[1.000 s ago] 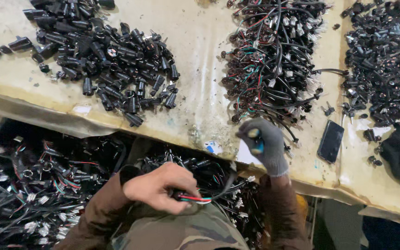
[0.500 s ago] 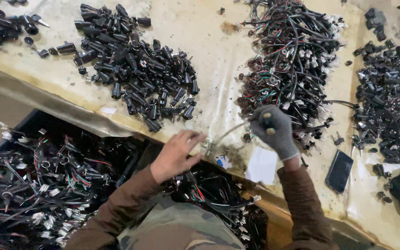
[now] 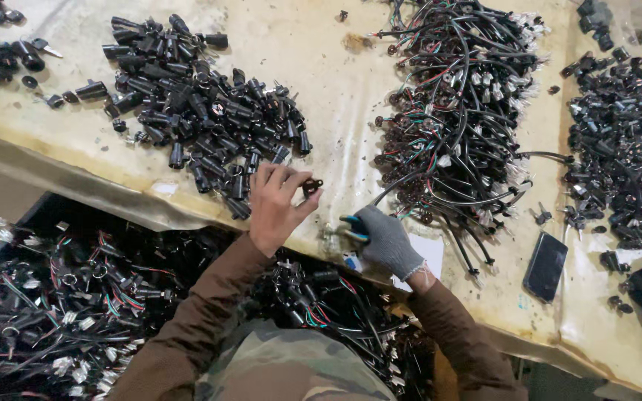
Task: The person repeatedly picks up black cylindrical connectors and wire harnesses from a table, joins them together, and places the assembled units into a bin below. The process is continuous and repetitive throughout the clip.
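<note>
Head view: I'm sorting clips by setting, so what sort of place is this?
Probably a small assembly workshop: heaps of black plugs, a tangle of wired leads on a worn bench, and a bin of finished wires below.

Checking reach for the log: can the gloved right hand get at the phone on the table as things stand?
Probably yes. The phone lies flat near the table edge, to the right of the right hand, with only a few loose cable ends between. But that hand already grips a tool.

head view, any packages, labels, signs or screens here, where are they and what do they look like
Phone: dark flat rectangle, screen off, on the table right of the gloved right hand.
Paper slip: white, rectangular, partly under that hand.
Small blue-white sticker: at the table edge.
</note>
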